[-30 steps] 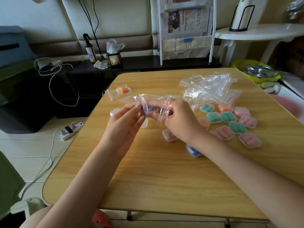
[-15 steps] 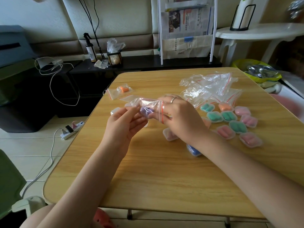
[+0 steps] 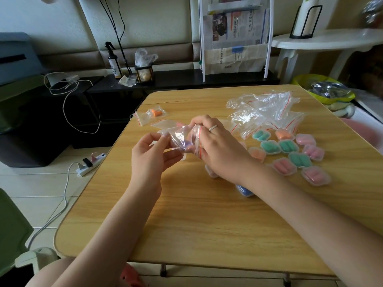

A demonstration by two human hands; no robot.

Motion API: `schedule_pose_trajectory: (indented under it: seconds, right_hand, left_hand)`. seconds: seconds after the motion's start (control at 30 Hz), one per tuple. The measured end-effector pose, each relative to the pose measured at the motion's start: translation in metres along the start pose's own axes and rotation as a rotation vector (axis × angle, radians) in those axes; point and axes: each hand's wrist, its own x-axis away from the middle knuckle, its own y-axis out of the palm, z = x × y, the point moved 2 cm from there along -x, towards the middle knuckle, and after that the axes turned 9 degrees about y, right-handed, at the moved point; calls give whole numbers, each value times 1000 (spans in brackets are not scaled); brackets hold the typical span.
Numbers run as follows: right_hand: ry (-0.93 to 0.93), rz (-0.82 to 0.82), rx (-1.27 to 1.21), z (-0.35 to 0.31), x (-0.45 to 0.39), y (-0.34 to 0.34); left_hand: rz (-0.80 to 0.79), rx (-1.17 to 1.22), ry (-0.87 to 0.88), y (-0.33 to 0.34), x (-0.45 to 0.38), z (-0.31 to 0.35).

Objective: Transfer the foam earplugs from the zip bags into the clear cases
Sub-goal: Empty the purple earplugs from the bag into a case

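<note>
Wooden counter (image 3: pixel 207 220) in a living room, newspaper rack and side table behind. We hold one zip bag (image 3: pixel 182 135) up over the counter with both hands: left hand (image 3: pixel 151 156) pinches the closed bottom end to steady it, right hand (image 3: pixel 215 150) grips the red-striped mouth, fingers apparently working inside to get at the purple earplugs (image 3: pixel 185 145), which sit in the bag between the two hands. Probably mid-extraction; glare on the plastic hides whether the fingers have them yet. One unopened bag with orange earplugs (image 3: pixel 154 113) waits far left. Empty bags (image 3: pixel 267 108) are heaped far right, out of the way. Filled clear cases (image 3: pixel 290 152) are grouped right: we count ten fully visible, plus a blue case (image 3: pixel 243 190) and a pink one partly hidden under the right forearm.
</note>
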Motion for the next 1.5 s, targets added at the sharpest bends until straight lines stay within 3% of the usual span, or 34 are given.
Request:
schedule_pose_trajectory:
  seconds: [0.07,0.2,0.37,0.63,0.73,0.83,1.0,1.13,1.23,1.5]
  right_hand:
    - [37,-47,-5,2,1,2]
    - [45,17,-11,6,-2,-2]
    - [201,109,-274,19,-10,-23]
    - [241,-229,-400,2,-4,-17]
    - [261,-260,-442,-1,-3,-18]
    - [303,-107,-420,9,-8,-24]
    - [473,209,-280,56,-16,-47]
    - [683,131,-22,103,-8,-40]
    - [757,52,135,103,-4,-37]
    - [623,218,252,82,-9,-46]
  left_hand:
    - [13,-1,6,0,-1,-1]
    - [82,21,9,-4,-3,0]
    - [249,108,11,-22,-15,8]
    - [106,128,-20,-12,-9,2]
    - [50,123,-33,-8,-8,3]
    - [6,-13,6,-6,-7,4]
    - [-53,-548,284,-5,-5,1]
    - [-80,-643,304,-4,-6,-1]
    - [-126,-791,292,-6,-8,-5]
    - [-204,-906,303,-6,-8,-7]
